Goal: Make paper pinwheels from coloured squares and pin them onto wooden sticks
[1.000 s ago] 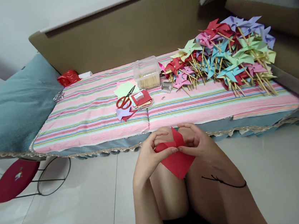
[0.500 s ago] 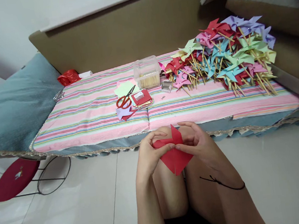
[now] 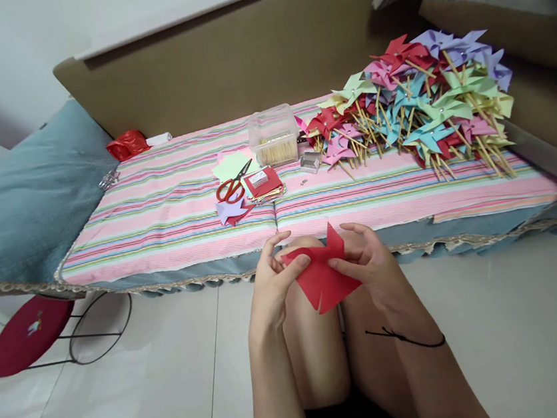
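A sheet of red paper (image 3: 323, 279), slit in from its corners, is held above my knees. My left hand (image 3: 277, 279) pinches its left side, thumb on top and fingers behind. On the right side my right hand (image 3: 365, 259) grips it between thumb and fingers, with the index finger raised. One pointed flap stands up between the hands, and a slit shows at the lower corner. Beyond the hands lie red-handled scissors (image 3: 230, 189), a stack of coloured paper (image 3: 266, 182) with a small box on it, and cut purple paper pieces (image 3: 231, 210).
Finished paper pinwheels (image 3: 441, 110) on sticks are heaped at the right of the striped seat cover (image 3: 161, 242). A clear plastic box (image 3: 274, 135) of sticks and a small open box (image 3: 310, 161) stand mid-seat. A red stool (image 3: 31, 334) is at lower left.
The red paper has flattened and turned slightly. My left thumb has moved away from the middle toward the upper left, and the thumbs are farther apart.
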`<state>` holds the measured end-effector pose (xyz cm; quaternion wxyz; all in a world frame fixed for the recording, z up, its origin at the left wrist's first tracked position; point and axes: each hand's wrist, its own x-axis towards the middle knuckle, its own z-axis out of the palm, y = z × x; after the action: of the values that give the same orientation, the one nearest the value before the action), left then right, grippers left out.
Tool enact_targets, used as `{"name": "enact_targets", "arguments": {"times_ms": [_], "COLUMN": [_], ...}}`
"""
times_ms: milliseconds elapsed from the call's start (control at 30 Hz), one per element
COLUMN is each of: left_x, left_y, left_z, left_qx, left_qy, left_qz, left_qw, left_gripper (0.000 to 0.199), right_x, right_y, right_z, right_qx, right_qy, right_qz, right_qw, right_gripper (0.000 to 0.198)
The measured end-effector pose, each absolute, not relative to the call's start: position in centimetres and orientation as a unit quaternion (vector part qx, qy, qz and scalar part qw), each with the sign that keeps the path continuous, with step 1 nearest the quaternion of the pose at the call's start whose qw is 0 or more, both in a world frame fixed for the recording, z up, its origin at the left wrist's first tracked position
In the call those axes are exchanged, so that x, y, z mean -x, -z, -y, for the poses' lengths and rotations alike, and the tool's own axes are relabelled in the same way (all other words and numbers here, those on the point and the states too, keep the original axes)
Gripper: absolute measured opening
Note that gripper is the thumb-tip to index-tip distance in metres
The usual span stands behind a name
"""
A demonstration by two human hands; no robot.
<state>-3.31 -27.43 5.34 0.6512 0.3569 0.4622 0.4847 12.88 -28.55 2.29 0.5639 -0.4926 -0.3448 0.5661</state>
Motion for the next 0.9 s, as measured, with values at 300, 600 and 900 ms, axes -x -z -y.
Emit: {"name": "enact_targets", "arguments": {"times_ms": [300, 600, 900], "left_x": [2.0, 1.7, 1.7], "left_y": [-4.5, -4.6, -4.6], "left_z": [27.4, 27.4, 27.3], "left_qx": [-0.386, -0.372, -0.369], "left_qy": [-0.487, -0.501, -0.493], "left_qz": [-0.504, -0.513, -0.512], "left_qw": [0.6, 0.589, 0.6], "left_gripper": [0.061, 0.058, 0.059], "right_x": [-12.5, -12.7, -12.9], "right_y": [-2.8, -2.5, -2.2], "right_z": [28.3, 28.4, 28.2], "right_qx": [0.475, 0.477, 0.495], "right_qy": [-0.609, -0.599, -0.581], "right_qz": [0.295, 0.322, 0.348], "right_qw": [0.563, 0.556, 0.544], "right_gripper": [0.077, 0.075, 0.079]}}
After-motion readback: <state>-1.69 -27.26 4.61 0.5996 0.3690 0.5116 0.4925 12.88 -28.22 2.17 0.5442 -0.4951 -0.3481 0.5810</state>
